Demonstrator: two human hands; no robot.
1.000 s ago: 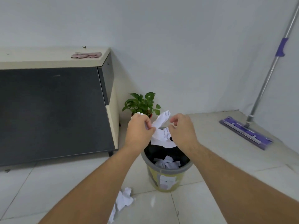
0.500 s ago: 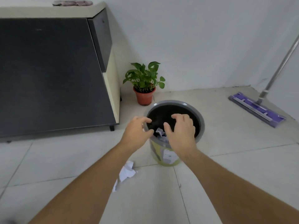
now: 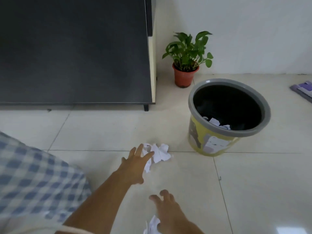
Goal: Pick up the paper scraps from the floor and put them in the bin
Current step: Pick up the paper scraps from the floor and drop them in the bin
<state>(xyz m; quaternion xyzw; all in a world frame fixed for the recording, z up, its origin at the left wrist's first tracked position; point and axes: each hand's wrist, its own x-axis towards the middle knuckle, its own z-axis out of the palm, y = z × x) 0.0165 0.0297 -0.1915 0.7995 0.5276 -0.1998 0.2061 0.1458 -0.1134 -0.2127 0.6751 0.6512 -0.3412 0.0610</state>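
the left hand (image 3: 135, 163) had its fingers (image 3: 139, 150) spread wide, tips over the near edge of a crumpled white paper scrap (image 3: 158, 153) on the floor, gripping nothing. the right hand (image 3: 167, 210) lay lower, fingers loosely fanned and slightly curled, empty, just beside a second wrinkled white scrap (image 3: 152, 224) at its 7 o'clock, at the bottom edge of view. both scraps were creased and ragged against glossy cream floor tiles (image 3: 253, 191) with thin dark grout lines. at 2 o'clock from the left hand stood the round bin (image 3: 211, 142), yellow printed wall, smooth grey rim, black liner, with more balled white paper inside at its near side. beyond it at 11 o'clock sat a leafy green plant in a terracotta pot (image 3: 183, 76), near a matte dark cabinet (image 3: 76, 51). a purple flat mop head (image 3: 302, 89) showed at the right edge. blue checked fabric (image 3: 33, 179) filled the lower left.
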